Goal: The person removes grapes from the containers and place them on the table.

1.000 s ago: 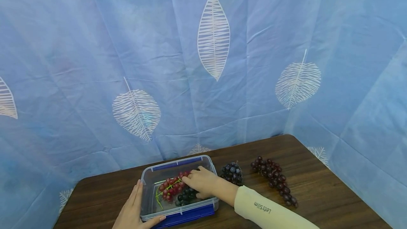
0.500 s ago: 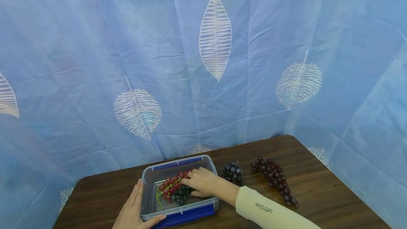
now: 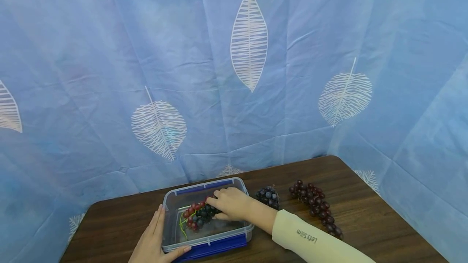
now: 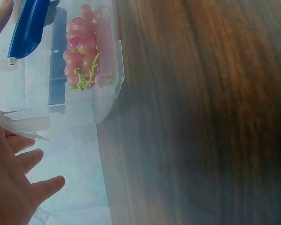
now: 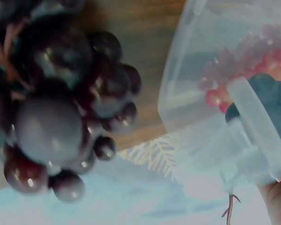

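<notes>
A clear plastic food container with blue clips stands at the table's front left. In it lie a bunch of red grapes with a green stem and a bunch of black grapes overlapping it. My right hand reaches over the right rim and holds the black bunch, its fingertips partly hidden. My left hand rests against the container's left corner, fingers straight along the side wall and thumb on the front edge. In the left wrist view, the red grapes show through the wall.
Just right of the container, near my right wrist, lies another dark grape bunch, large in the right wrist view. A long dark-red grape bunch lies farther right on the brown wooden table. A blue leaf-patterned curtain hangs behind.
The black grapes have shifted left and away from me inside the container, onto the red bunch, moving with my right hand. My left hand has stayed at the container's corner.
</notes>
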Motion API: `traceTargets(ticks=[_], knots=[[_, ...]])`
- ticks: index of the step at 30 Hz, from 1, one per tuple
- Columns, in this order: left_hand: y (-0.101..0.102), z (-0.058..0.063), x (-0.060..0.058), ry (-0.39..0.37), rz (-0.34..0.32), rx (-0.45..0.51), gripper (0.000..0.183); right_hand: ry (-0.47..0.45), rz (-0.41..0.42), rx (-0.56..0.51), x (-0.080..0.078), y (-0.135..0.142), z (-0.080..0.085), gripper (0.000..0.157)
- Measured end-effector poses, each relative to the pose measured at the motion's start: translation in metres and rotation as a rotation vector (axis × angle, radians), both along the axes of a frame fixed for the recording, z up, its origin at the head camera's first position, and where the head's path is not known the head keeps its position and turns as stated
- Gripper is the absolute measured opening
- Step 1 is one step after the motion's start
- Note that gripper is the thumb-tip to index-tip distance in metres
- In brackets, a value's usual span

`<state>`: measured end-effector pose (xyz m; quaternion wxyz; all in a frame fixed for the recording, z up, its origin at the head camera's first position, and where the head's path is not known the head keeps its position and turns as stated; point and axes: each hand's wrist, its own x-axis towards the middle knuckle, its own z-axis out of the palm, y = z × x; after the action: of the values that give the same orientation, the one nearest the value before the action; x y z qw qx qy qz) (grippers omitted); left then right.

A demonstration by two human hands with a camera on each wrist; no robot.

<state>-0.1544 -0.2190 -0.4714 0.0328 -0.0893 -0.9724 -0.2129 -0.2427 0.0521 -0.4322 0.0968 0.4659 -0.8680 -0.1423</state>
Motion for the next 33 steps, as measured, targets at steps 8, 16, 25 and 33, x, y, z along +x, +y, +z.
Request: traceTargets(ticks=[8, 16, 25, 33], knots=[[0.0, -0.001, 0.0, 0.043, -0.015, -0.009, 0.131, 0.014, -0.027, -0.025, 0.004, 0.003, 0.022, 0.045], [0.001, -0.001, 0.0, 0.031, -0.006, 0.005, 0.13, 0.044, -0.073, -0.07, 0.008, 0.013, 0.041, 0.044], [0.001, 0.002, -0.002, -0.068, 0.022, 0.0, 0.134, -0.035, -0.115, -0.151, 0.014, 0.027, 0.063, 0.048], [-0.001, 0.0, -0.004, -0.062, 0.012, -0.018, 0.134, -0.058, -0.155, -0.231, 0.021, 0.045, 0.072, 0.047]])
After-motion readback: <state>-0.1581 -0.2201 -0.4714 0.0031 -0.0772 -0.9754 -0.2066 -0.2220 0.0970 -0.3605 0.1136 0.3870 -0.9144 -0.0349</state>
